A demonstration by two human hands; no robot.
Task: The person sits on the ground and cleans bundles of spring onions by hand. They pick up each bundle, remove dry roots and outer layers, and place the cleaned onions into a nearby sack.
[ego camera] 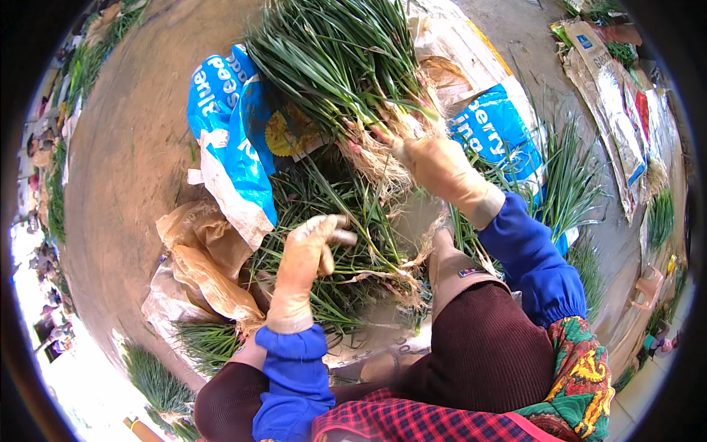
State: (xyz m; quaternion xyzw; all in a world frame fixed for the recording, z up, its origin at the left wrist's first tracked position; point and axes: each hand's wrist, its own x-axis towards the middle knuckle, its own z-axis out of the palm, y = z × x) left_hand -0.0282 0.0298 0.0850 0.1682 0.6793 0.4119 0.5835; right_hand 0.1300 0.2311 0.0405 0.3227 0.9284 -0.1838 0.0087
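My left hand (309, 254), in a pale soiled glove, is above a loose heap of scallions (348, 271). Its fingers are half curled and apart, with nothing seen between them. My right hand (442, 171), gloved too, has its fingers at the root end of a large pile of scallions (337, 61). The fingertips are partly hidden, so whether they grip any stalk is unclear. In that pile the green leaves point away from me, with pinkish bulbs and pale stringy roots towards me. More roots lie tangled near my right knee.
A blue and white printed plastic sack (232, 138) lies spread beneath the scallions, with another printed part (497, 132) on the right. A tan woven sack (210, 259) is crumpled at left. More scallions (569, 182) stand at right. Flattened cardboard (607, 105) and a small plastic stool (647, 287) lie farther right.
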